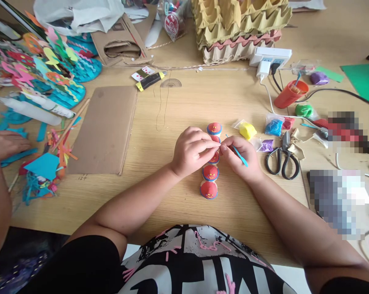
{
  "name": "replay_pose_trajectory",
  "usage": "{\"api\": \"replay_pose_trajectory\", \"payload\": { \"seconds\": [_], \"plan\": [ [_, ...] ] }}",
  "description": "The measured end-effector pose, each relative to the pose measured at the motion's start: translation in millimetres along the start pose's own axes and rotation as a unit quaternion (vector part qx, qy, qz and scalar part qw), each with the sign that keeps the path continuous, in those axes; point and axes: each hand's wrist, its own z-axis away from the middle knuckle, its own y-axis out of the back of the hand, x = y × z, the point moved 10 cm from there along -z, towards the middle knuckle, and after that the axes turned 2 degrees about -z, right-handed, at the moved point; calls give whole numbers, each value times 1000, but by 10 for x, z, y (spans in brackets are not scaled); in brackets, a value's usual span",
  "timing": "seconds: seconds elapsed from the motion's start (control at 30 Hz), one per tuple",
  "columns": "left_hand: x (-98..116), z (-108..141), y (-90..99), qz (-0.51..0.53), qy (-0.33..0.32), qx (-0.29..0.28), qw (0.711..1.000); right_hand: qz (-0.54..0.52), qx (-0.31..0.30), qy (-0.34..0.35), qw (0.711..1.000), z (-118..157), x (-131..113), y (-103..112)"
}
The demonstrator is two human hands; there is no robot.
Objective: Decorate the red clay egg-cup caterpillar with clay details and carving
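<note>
Both hands meet above a row of red clay-covered domes (pixel 210 173) standing on the table. The domes have blue rims, and several show yellow smiling faces; the middle ones are partly hidden by my fingers. My left hand (pixel 193 150) is closed, its thumb and forefinger pinched together at the tips; whatever lies between them is too small to make out. Closed in a pinch as well, my right hand (pixel 242 157) touches fingertips with the left. A thin blue plastic clay tool (pixel 240 156) is held in it, slanting across the fingers.
To the right lie scissors (pixel 282 159), yellow clay (pixel 247 130), blue clay (pixel 273 125) and an orange cup (pixel 291 94). Egg trays (pixel 242 28) and a power strip (pixel 271 56) stand behind. Leftward are cardboard (pixel 103 130), paper crafts (pixel 54 77) and another person's hand (pixel 8 146).
</note>
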Motion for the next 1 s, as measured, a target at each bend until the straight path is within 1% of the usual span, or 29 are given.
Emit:
{"api": "replay_pose_trajectory", "payload": {
  "seconds": [0.07, 0.17, 0.27, 0.4, 0.5, 0.57, 0.63, 0.7, 0.8, 0.9, 1.0],
  "plan": [
    [14, 1, -6, -12, -5, -1, 1000, 3, 2, 3, 1000, -2, -7, -1],
    [47, 1, 20, -15, -17, 13, 1000, 8, 9, 6, 1000, -5, -19, -3],
    [50, -3, 45, -13, -10, 27, 999, 13, 21, 4, 1000, 2, -13, -2],
    [4, -8, 22, -4, 26, 23, 999, 55, 39, 22, 997, 20, -35, 18],
    [-122, 14, -5, 55, 93, 26, 994, 89, 64, 22, 994, 23, -30, 73],
    [-267, 56, -60, 121, 160, 24, 979, 80, 79, 9, 994, 15, -4, 117],
    [-419, 118, -166, 189, 230, 9, 954, 57, 86, -4, 995, 3, 23, 144],
    [-528, 176, -261, 253, 279, 1, 926, 33, 82, -15, 996, -10, 49, 141],
    [-611, 223, -310, 320, 307, 20, 896, -1, 69, -17, 997, -18, 71, 113],
    [-649, 260, -338, 341, 327, 22, 881, -34, 65, -24, 997, -13, 127, 102],
    [-670, 292, -367, 352, 351, 16, 867, -63, 72, -50, 994, -3, 222, 112]
  ]
}}
